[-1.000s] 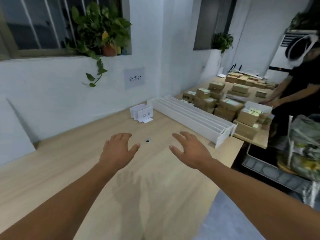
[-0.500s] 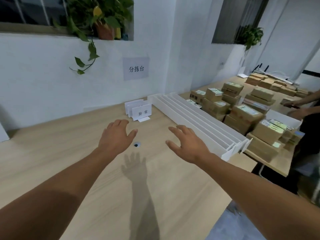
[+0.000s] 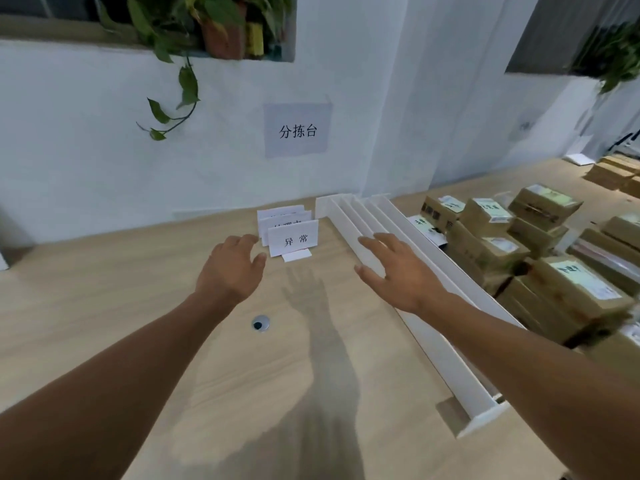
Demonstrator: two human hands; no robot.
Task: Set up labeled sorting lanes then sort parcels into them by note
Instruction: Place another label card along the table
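A small stack of folded white label cards (image 3: 292, 239) stands near the wall on the wooden table (image 3: 104, 306); the front card shows two printed characters. A bundle of long white divider boards (image 3: 408, 278) lies on edge along the table's right side. Several brown parcels (image 3: 561, 289) with pale notes are piled to the right of the boards. My left hand (image 3: 232, 268) hovers open just left of the cards, fingertips close to them. My right hand (image 3: 398, 268) is open over the dividers; whether it touches them is unclear.
A paper sign (image 3: 298, 130) is taped to the white wall behind the cards. A potted trailing plant (image 3: 214, 26) sits in the window recess above. A round cable grommet (image 3: 260, 323) is set in the table. More parcels (image 3: 613, 173) lie on a farther table.
The view has closed in on the table and tilted down. Both hands have reached forward: the left toward the label cards, the right over the divider boards. The other person has left the view.
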